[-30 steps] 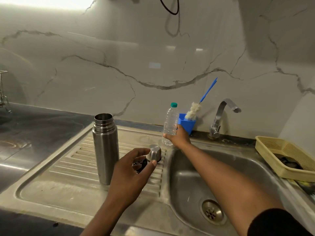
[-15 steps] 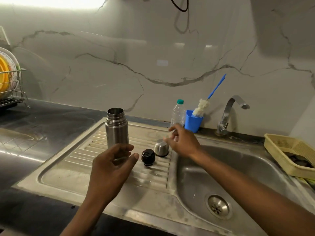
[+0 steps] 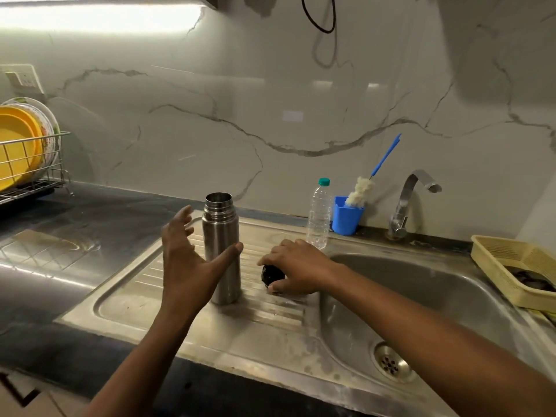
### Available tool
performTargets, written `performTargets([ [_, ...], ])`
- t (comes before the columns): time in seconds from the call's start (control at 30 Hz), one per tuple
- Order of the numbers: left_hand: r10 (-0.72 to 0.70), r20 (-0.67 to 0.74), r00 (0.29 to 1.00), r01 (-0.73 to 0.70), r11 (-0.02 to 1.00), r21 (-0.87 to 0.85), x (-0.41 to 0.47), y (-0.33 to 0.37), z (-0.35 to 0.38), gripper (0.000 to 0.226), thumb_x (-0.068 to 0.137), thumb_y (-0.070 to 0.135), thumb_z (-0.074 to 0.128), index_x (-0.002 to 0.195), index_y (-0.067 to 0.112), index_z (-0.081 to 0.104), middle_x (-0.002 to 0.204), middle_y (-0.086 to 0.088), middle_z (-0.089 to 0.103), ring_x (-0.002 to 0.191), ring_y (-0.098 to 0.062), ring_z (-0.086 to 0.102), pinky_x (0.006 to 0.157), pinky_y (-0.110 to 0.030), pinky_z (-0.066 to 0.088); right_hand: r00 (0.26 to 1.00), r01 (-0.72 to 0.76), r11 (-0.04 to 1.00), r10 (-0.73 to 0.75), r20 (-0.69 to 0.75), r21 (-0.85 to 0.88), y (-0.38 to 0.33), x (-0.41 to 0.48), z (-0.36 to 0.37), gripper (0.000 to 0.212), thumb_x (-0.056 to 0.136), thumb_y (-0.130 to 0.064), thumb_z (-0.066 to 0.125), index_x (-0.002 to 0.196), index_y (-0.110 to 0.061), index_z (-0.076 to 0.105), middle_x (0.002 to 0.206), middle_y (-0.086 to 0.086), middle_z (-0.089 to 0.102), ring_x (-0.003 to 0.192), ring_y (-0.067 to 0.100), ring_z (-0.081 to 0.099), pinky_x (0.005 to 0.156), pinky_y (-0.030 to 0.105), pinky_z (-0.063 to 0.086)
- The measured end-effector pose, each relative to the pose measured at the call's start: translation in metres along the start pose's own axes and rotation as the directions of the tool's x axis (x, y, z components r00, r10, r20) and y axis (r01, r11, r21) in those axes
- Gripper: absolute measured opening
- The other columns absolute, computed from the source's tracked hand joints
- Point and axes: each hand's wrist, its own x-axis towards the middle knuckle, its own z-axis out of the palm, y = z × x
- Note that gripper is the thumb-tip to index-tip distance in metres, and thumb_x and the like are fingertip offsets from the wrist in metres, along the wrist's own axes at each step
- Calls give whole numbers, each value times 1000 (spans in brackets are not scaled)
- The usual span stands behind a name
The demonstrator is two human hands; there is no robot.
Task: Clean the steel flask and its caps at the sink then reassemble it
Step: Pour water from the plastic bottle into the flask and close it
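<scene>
The upright cylindrical steel flask [image 3: 221, 236] (long axis vertical, mouth uncapped) stands on the ribbed sink drainboard [image 3: 135, 296], between the spread fingers [image 3: 180, 219] and thumb of the left hand [image 3: 186, 266], the nearer hand. The right hand [image 3: 298, 266] grips the round black inner cap [image 3: 270, 273]; half a second ago its fingers were off that cap.

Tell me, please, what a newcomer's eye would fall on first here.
The uncapped steel flask stands upright on the drainboard, with the left hand spread open beside it. Just right of it, the right hand grips the black cap. Bright yellow plates sit in the wire rack at far left.
</scene>
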Motion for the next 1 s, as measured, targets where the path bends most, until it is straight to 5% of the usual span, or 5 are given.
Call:
performTargets([
  [0.13, -73, 77, 994, 73, 997, 7, 14, -6, 12, 120, 61, 56, 96, 158, 29, 32, 155, -1, 47, 136, -17, 51, 108, -49, 51, 996, -65, 981, 74, -41, 185, 7, -12, -28, 58, 90, -59, 68, 142, -38, 52, 131, -10, 60, 116, 15, 58, 92, 39, 53],
  [0.37, -79, 83, 993, 83, 995, -49, 20, -8, 20, 57, 68, 40, 96, 110, 25, 62, 97, 12, 69, 89, -4, 65, 75, -33, 55, 974, -27, 860, 138, -181, 510, 19, -38, -108, 56, 90, -42, 79, 140, -30, 59, 134, -7, 64, 115, 7, 61, 85, 11, 49],
  [0.47, -40, 93, 995, 42, 999, -26, 22, -7, 21, 56, 67, 41, 97, 109, 26, 63, 95, 9, 70, 87, -8, 66, 70, -32, 52, 955, 22, 818, 153, -254, 575, 17, -44, -136, 51, 85, -38, 85, 132, -32, 64, 125, -7, 68, 105, 8, 70, 90, 25, 60],
  [0.8, 170, 171, 970, -191, 975, 113, 11, 39, 30, 74, 66, 43, 96, 131, 30, 64, 95, 17, 67, 82, 3, 59, 67, -23, 45, 956, 75, 863, 80, -281, 499, 15, -46, -186, 54, 83, -35, 87, 132, -32, 65, 126, -8, 69, 105, 9, 71, 89, 26, 57],
  [1.0, 158, 238, 958, -185, 978, 94, -3, 50, 36, 77, 65, 44, 96, 133, 36, 61, 98, 16, 71, 86, -10, 67, 70, -26, 49, 987, 86, 888, -16, -157, 452, 16, -56, -196, 52, 81, -22, 88, 129, -28, 68, 124, -10, 69, 108, 9, 69, 93, 27, 58],
])
